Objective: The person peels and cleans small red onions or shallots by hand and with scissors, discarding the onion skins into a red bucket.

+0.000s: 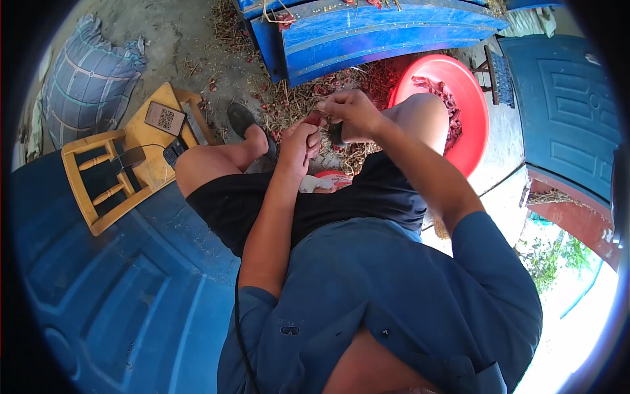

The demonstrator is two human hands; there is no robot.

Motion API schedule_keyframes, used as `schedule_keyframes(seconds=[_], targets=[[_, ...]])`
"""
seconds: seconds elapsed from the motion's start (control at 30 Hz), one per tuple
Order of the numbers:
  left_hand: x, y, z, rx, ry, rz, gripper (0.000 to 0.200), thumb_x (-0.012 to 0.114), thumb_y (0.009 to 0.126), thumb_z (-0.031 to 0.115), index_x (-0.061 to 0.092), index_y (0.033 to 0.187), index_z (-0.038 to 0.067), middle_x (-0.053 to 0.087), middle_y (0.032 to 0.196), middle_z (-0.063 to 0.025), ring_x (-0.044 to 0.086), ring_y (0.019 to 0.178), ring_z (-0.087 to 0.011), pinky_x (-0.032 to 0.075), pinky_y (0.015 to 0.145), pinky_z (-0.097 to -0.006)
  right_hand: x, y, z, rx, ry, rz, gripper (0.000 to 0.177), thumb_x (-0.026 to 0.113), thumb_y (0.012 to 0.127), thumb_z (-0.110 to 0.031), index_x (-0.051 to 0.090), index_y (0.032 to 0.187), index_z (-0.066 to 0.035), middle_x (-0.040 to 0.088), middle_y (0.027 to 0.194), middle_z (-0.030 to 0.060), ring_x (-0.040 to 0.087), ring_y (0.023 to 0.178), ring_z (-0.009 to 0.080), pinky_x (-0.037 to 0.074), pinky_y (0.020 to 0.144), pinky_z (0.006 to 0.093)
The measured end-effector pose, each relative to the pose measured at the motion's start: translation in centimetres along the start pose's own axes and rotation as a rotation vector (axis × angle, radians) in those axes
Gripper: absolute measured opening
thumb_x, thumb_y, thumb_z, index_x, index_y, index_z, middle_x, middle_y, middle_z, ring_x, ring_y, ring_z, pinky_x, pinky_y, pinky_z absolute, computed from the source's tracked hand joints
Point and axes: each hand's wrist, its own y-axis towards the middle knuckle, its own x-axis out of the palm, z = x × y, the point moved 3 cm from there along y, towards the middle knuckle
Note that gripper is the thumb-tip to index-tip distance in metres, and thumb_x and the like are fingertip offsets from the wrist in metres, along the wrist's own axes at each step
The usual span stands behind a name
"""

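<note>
My left hand [302, 146] is closed around a dark red dried pod, perhaps a chili [315, 118], whose end sticks up from the fingers. Close beside it on the right, my right hand [351, 110] pinches at the upper end of the same pod with thumb and forefinger. Both hands are held above the gap between my knees. A red basin [476, 98] sits beyond my right knee, with a pile of dark red pods [451, 111] inside it. Stems and red scraps [289, 98] litter the floor below.
A blue metal bin [394, 33] stands ahead. On the left are a wooden chair [147, 134] holding a card with a printed code [165, 118] and a checked sack [92, 82]. A blue door panel [567, 111] is at the right. A red-and-white container [335, 177] sits between my legs.
</note>
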Motion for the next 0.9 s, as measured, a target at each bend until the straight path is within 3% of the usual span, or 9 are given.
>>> schedule_keyframes(seconds=[0.07,0.23,0.33,0.4,0.53,0.6,0.73,0.8,0.9], targets=[[0.5,0.0,-0.3,0.018,0.001,0.029,0.020,0.050,0.089,0.010,0.063,0.101,0.002,0.040,0.056,0.0058,0.034,0.042,-0.0044,0.027,0.039,-0.0205,1.2,-0.7,2.8,0.203,0.483,0.164,0.012,0.070,0.093,-0.018,0.069,0.093,-0.006,0.064,0.079,0.0001,0.059,0.069,0.0095,0.046,0.062,0.0234],[0.2,0.1,-0.9,0.035,0.013,0.070,0.017,0.049,0.088,0.009,0.062,0.097,0.003,0.036,0.056,0.0069,0.029,0.041,-0.0042,0.024,0.038,-0.0221,4.1,-2.0,3.4,0.364,0.875,0.450,0.017,0.072,0.091,-0.023,0.068,0.090,-0.007,0.066,0.078,0.0016,0.062,0.069,0.0100,0.048,0.058,0.0245],[-0.6,0.1,-1.7,-0.001,0.013,0.135,0.017,0.048,0.088,0.009,0.062,0.097,0.003,0.037,0.056,0.0069,0.029,0.041,-0.0039,0.022,0.037,-0.0224,3.6,-1.5,4.6,0.305,0.557,0.447,0.020,0.071,0.092,-0.025,0.068,0.086,-0.006,0.067,0.079,0.0018,0.063,0.069,0.0111,0.049,0.058,0.0280],[-0.9,0.3,-2.2,-0.037,0.011,0.137,0.017,0.047,0.089,0.009,0.062,0.096,0.003,0.036,0.055,0.0071,0.029,0.040,-0.0041,0.021,0.037,-0.0227,2.6,-1.2,3.5,0.028,-0.364,0.444,0.023,0.071,0.090,-0.025,0.068,0.081,-0.004,0.067,0.077,0.0049,0.064,0.069,0.0191,0.049,0.060,0.0337],[-1.5,0.2,-2.7,-0.056,0.037,0.181,0.017,0.047,0.089,0.010,0.062,0.095,0.003,0.036,0.055,0.0076,0.029,0.039,-0.0048,0.022,0.036,-0.0233,2.7,-2.2,0.7,-0.368,-0.790,0.514,0.022,0.071,0.087,-0.023,0.067,0.078,-0.003,0.065,0.076,0.0096,0.063,0.071,0.0281,0.049,0.064,0.0385],[-1.8,-0.1,-2.8,-0.109,0.046,0.191,0.016,0.048,0.086,0.011,0.062,0.091,0.004,0.036,0.054,0.0081,0.029,0.039,-0.0051,0.022,0.037,-0.0240,2.2,-2.5,-1.1,-0.675,-0.949,0.288,0.021,0.069,0.087,-0.021,0.066,0.075,-0.005,0.063,0.078,0.0124,0.061,0.073,0.0346,0.049,0.067,0.0415],[-4.1,-0.7,-0.8,-0.026,0.051,0.194,0.015,0.047,0.081,0.011,0.060,0.086,0.005,0.037,0.055,0.0081,0.031,0.040,-0.0047,0.023,0.037,-0.0239,-3.9,-1.6,-2.1,-0.489,-1.153,0.005,0.015,0.069,0.087,-0.018,0.071,0.083,-0.004,0.067,0.086,0.0110,0.065,0.081,0.0313,0.052,0.071,0.0409],[-3.0,-0.4,-0.9,-0.035,0.071,0.153,0.015,0.047,0.081,0.011,0.060,0.087,0.005,0.037,0.055,0.0081,0.031,0.040,-0.0045,0.023,0.037,-0.0236,-4.7,-1.4,-2.9,-0.094,-0.709,0.004,0.024,0.070,0.086,-0.012,0.071,0.108,-0.003,0.069,0.105,0.0125,0.068,0.096,0.0273,0.054,0.079,0.0381],[-2.1,-0.4,-1.2,-0.043,0.081,0.151,0.016,0.048,0.081,0.010,0.060,0.090,0.004,0.039,0.056,0.0078,0.032,0.041,-0.0040,0.024,0.037,-0.0226,-3.3,-1.3,-1.8,-0.236,-0.778,0.104,0.051,0.071,0.085,-0.010,0.058,0.134,-0.004,0.066,0.121,0.0156,0.067,0.106,0.0252,0.055,0.085,0.0349]])
